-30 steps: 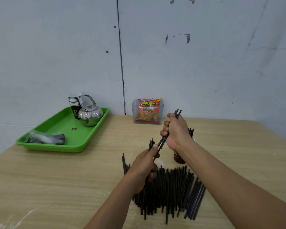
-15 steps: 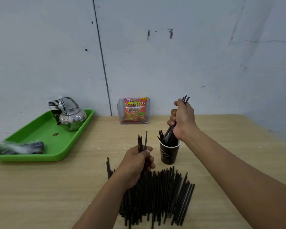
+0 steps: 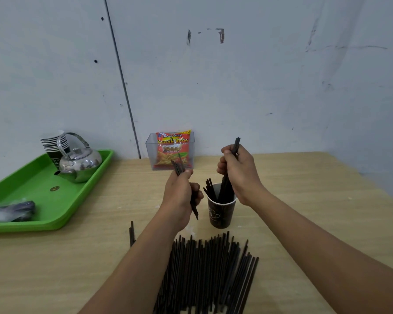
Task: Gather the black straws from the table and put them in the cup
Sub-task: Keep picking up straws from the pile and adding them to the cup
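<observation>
Two hands were raised above the wooden table [image 3: 304,200]. The right hand [image 3: 242,175] gripped a bundle of black straws [image 3: 236,143], its lower ends inside the dark paper cup [image 3: 220,215]. The left hand [image 3: 182,193], just beside the cup, clasped a smaller bundle [image 3: 178,167], tilted. The remaining straws lay in a loose pile [image 3: 209,268] in front of the cup.

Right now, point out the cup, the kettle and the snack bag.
cup [image 3: 220,214], head view, dark outer wall.
kettle [image 3: 82,165], head view, shiny body.
snack bag [image 3: 171,148], head view, printed front.
</observation>
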